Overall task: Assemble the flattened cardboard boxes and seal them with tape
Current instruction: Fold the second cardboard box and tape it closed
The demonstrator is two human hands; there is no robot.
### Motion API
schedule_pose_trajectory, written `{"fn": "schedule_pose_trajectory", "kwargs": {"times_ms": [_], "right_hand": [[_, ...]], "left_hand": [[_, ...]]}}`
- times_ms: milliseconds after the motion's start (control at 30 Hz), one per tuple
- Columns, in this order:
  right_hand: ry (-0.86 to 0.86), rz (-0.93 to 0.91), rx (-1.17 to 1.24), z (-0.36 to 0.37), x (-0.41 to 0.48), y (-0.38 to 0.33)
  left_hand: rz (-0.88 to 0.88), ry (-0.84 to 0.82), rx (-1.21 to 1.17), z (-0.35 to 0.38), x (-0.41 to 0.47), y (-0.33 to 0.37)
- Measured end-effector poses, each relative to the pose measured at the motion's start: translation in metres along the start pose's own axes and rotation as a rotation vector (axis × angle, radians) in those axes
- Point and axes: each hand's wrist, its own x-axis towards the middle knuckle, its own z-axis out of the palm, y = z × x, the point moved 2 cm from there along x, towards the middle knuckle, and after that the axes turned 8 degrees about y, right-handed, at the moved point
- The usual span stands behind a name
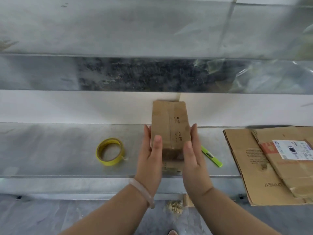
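Cardboard box [169, 126] is pressed between the left hand [149, 160] and right hand [194, 160] over the worktop [50, 150], fingers straight along its sides and thumbs laid on its face. Left of the box lies a yellow tape roll [108, 162]. Just right, a green highlighter [212, 156] is partly hidden by the right hand. Farther right, flattened boxes [254, 167] are stacked.

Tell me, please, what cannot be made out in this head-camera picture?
1. Small box, head view: its near end is hidden by the left hand and right hand, and its print is too small to read in full.
2. Green marker: its far end is hidden behind the right hand.
3. Flattened cardboard: cut off by the right edge. Its label is too small to read.
4. Upper shelf: blurred, contents unclear.
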Motion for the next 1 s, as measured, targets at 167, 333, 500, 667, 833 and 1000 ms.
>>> {"fn": "schedule_pose_trajectory", "kwargs": {"times_ms": [167,333,500,667,833,1000], "right_hand": [[0.100,0.038,-0.010,0.001,0.010,0.002],[0.169,0.046,0.008,0.000,0.009,0.009],[0.175,0.197,0.122,-0.006,0.013,0.014],[0.058,0.287,0.091,-0.010,0.015,0.013],[0.067,0.223,0.060,-0.009,0.014,0.011],[0.064,0.276,0.074,-0.010,0.016,0.012]], "left_hand": [[0.035,0.112,0.061,0.010,0.005,-0.005],[0.070,0.196,0.099,0.013,0.003,-0.011],[-0.044,0.260,0.025,0.013,0.003,-0.016],[-0.142,0.240,-0.024,0.006,0.007,-0.014],[-0.060,0.173,-0.006,0.013,0.006,-0.013],[-0.114,0.199,-0.011,0.011,0.005,-0.017]]}}
